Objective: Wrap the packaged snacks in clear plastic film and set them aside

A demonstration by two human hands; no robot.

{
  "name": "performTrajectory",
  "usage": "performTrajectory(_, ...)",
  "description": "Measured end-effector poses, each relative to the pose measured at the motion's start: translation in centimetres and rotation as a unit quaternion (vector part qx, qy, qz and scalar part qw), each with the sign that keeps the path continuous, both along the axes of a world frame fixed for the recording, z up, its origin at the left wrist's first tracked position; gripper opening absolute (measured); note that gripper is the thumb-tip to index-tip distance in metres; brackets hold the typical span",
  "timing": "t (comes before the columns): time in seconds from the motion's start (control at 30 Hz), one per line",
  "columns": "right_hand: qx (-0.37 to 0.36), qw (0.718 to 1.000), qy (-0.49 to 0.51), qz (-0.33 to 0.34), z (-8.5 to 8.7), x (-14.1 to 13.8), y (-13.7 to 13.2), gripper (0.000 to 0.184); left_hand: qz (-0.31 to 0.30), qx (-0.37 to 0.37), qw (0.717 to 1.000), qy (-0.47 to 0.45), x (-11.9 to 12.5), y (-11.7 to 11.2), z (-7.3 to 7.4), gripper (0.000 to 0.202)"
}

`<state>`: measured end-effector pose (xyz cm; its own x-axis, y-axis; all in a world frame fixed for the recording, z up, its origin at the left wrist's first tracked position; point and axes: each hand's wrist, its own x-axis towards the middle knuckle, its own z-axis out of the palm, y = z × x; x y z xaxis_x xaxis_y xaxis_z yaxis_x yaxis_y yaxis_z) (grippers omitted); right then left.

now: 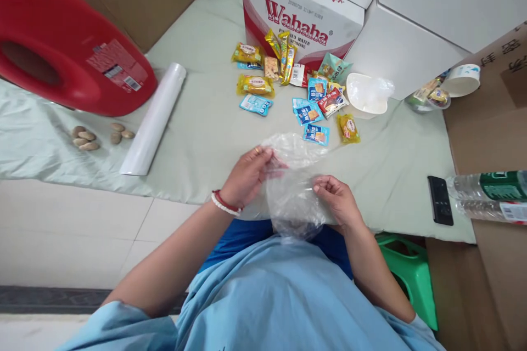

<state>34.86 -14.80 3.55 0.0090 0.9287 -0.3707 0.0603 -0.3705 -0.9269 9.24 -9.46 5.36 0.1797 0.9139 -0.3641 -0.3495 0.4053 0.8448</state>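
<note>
Above the green cloth (206,137), left hand (247,178) and right hand (337,200) pinched a clear bag (294,203), its long axis running toward the person, apparently empty.

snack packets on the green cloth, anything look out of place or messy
The small foil snack packets lie scattered in a loose heap before the white and red Wahaha carton, several overlapping and a few yellow ones propped against it. The big red plastic jug at left seems to lie on its side.
</note>
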Motion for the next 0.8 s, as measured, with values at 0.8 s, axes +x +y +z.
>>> performTrajectory(0.8, 0.118, 0.929, -0.333, 0.114, 0.5, 2.4, 7.4, 0.04, -0.212, 0.273, 0.792, 0.503, 1.8, 12.4, -3.7, 0.023)
